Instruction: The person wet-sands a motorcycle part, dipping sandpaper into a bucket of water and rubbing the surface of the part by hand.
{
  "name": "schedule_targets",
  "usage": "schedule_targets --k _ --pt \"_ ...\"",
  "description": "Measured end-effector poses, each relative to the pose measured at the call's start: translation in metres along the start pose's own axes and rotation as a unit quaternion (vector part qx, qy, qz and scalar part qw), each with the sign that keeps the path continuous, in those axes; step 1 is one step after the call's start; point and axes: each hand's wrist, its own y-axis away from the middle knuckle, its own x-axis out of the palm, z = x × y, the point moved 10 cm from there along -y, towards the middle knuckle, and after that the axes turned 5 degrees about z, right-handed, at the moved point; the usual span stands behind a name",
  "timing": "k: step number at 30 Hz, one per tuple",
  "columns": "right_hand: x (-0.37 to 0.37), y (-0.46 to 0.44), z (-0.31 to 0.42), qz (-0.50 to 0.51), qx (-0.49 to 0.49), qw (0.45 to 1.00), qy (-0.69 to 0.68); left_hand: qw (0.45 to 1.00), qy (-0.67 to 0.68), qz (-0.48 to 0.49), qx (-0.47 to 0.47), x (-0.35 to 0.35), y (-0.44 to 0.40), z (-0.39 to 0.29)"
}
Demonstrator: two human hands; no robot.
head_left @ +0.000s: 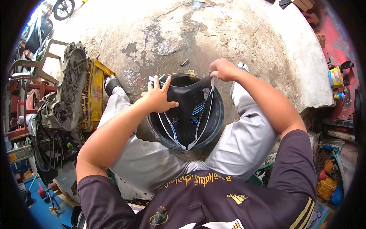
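A black plastic panel (184,103) with white and blue stripes and two round holes lies over a round black basin (218,128) between the person's knees. My left hand (158,95) rests on the panel's left upper part, its fingers spread. At the panel's upper right corner, my right hand (222,70) has its fingers bent together around the dark edge. The panel's pointed lower end reaches the basin's near rim. Inside the basin, the bottom is mostly hidden by the panel.
On the left, a metal engine casing (70,87) leans by a yellow crate (97,91). A wheel (63,8) is at the upper left. Cans (335,77) and assorted parts line the right side. Wet patches mark the concrete floor (244,34).
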Motion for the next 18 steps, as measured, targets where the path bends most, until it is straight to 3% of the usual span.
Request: schedule_targets --k 3,5,9,11,15,18 --pt "-0.003 -0.001 -0.007 -0.046 0.009 0.999 0.007 1.000 0.009 -0.008 0.015 0.003 -0.004 0.002" --pt "-0.002 -0.001 0.012 -0.041 0.022 0.993 0.104 1.000 0.008 -0.005 0.017 0.003 -0.004 0.002" --pt "-0.005 -0.003 0.029 -0.012 -0.016 0.999 0.049 1.000 0.011 0.009 0.024 0.002 -0.002 0.002" --pt "-0.007 -0.004 -0.001 -0.003 0.049 0.997 0.067 1.000 0.001 0.009 0.019 0.000 0.000 0.001" --pt "-0.005 -0.002 -0.004 -0.010 0.058 0.994 0.090 0.999 -0.031 0.022 0.005 -0.004 0.003 -0.001" --pt "0.002 -0.003 0.016 0.022 -0.012 0.999 0.024 0.999 -0.034 0.024 0.002 -0.004 0.003 -0.002"
